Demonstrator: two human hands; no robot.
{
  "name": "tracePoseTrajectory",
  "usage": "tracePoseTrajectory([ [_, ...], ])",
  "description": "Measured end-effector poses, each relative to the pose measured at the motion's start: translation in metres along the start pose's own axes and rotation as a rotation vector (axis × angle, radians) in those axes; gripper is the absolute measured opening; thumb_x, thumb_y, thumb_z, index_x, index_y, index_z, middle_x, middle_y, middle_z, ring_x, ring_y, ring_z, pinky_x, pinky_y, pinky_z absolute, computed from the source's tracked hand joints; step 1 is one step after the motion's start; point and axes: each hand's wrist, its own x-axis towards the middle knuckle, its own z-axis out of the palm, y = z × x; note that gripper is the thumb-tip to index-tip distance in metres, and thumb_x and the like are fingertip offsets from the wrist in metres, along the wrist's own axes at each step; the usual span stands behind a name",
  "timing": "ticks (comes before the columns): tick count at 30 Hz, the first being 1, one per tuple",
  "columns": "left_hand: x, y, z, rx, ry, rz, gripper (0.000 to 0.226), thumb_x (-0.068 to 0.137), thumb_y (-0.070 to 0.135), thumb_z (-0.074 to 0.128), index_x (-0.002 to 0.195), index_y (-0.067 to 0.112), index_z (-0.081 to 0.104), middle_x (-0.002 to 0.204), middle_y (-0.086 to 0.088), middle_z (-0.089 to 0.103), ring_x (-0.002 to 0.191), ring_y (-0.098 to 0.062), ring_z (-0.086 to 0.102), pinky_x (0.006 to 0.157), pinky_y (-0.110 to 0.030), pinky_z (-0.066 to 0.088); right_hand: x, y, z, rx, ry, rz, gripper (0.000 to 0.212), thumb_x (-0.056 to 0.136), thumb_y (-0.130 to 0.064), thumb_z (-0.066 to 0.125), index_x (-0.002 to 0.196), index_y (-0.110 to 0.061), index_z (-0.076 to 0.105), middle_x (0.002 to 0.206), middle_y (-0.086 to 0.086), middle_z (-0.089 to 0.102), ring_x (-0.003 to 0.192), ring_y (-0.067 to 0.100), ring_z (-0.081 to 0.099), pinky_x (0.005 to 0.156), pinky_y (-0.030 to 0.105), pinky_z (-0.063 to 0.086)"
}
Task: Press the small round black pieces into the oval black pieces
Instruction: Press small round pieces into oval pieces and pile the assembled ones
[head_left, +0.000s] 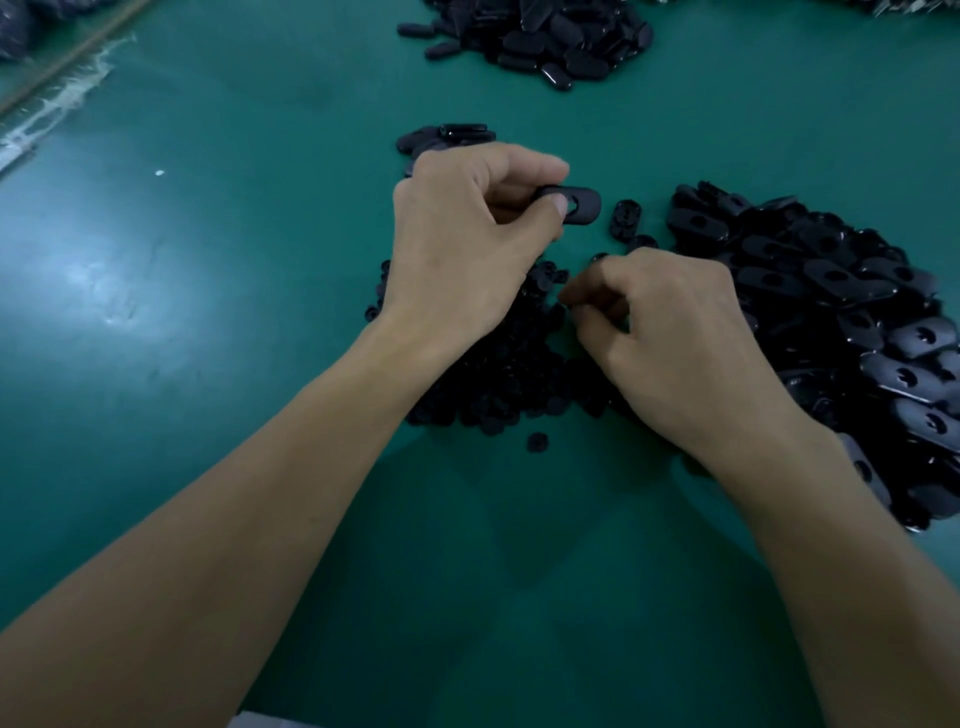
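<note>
left hand (467, 234) pinches one oval black piece (579, 205) just above the table | right hand (670, 332) has its fingers curled at the heap of small round black pieces (498, 384), can't tell if it holds one | pile of oval pieces (831, 291) crowds the right edge, far pile (545, 41) at the top | bare glossy green table (208, 260) on the left | clear plastic sheet (57, 104) at the far-left edge

I see glossy plastic on the oval pieces (831, 291), matt-looking small round pieces (498, 374), and a smooth green table surface (208, 260) with a soft sheen.
</note>
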Motion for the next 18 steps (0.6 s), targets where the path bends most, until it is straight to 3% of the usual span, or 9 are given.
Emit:
tracePoseTrajectory([
  [4, -0.0005, 0.0006, -0.0008, 0.012, -0.007, 0.011, 0.016, 0.085, 0.009, 0.073, 0.098, 0.018, 0.077, 0.082, 0.006, 0.077, 0.077, -0.009, 0.075, 0.079, -0.036, 0.063, -0.0005, 0.0006, -0.0004, 0.039, 0.04, -0.022, 0.018, 0.093, -0.013, 0.062, 0.104, -0.018, 0.075, 0.093, 0.003, 0.066, 0.091, 0.022, 0.062, 0.084, 0.039, 0.05],
  [9, -0.0009, 0.0016, -0.0009, 0.04, -0.019, 0.029, 0.016, 0.085, 0.01, 0.073, 0.093, 0.023, 0.076, 0.081, 0.008, 0.076, 0.076, -0.008, 0.075, 0.078, -0.036, 0.062, -0.0001, 0.002, 0.0007, 0.087, 0.08, -0.039, 0.014, 0.098, -0.018, 0.061, 0.105, -0.023, 0.073, 0.096, -0.003, 0.066, 0.091, 0.014, 0.06, 0.084, 0.032, 0.048],
  [13, -0.0016, 0.003, -0.001, 0.056, -0.032, 0.046, 0.017, 0.086, 0.009, 0.073, 0.092, 0.025, 0.075, 0.079, 0.012, 0.074, 0.074, -0.004, 0.073, 0.078, -0.03, 0.061, 0.0009, 0.0005, 0.0005, 0.133, 0.208, -0.041, 0.016, 0.097, -0.012, 0.06, 0.104, -0.018, 0.074, 0.093, -0.004, 0.07, 0.087, 0.01, 0.063, 0.081, 0.02, 0.047],
  [18, -0.0047, 0.0045, 0.0018, 0.057, -0.082, 0.088, 0.02, 0.085, 0.008, 0.075, 0.092, 0.027, 0.074, 0.079, 0.013, 0.074, 0.075, -0.002, 0.073, 0.077, -0.024, 0.06, 0.0017, -0.0002, -0.002, 0.23, 0.364, -0.026, 0.017, 0.095, -0.012, 0.064, 0.107, -0.016, 0.074, 0.092, -0.009, 0.069, 0.084, 0.003, 0.065, 0.082, 0.016, 0.052],
])
